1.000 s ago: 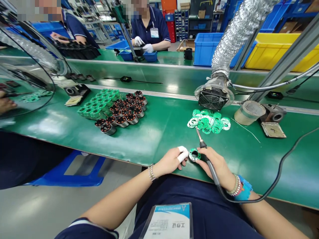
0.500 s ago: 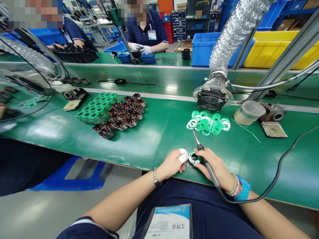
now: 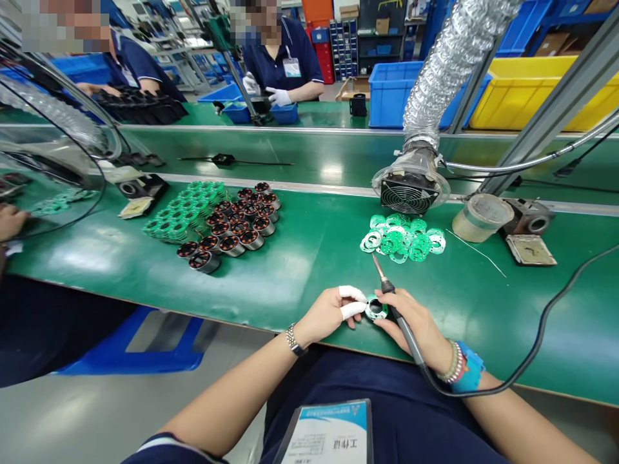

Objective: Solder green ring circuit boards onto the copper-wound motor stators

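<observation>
Left hand [image 3: 326, 316]: narrow pinch, two fingertips [image 3: 352, 310] wrapped in white tape, holding one green ring circuit board [image 3: 376, 307] just inside the near edge of the green bench mat [image 3: 309, 283]. Right hand [image 3: 416, 322]: closed around one soldering iron [image 3: 403, 328], tip angled beyond the ring, not touching. Ahead, a short strip of mat, then one heap of green ring boards [image 3: 401, 238]. Farther left, about twenty copper-wound motor stators [image 3: 236, 225]. Past the far bench, one blue crate [image 3: 394, 96] and one yellow crate [image 3: 527, 84], contents hidden.
</observation>
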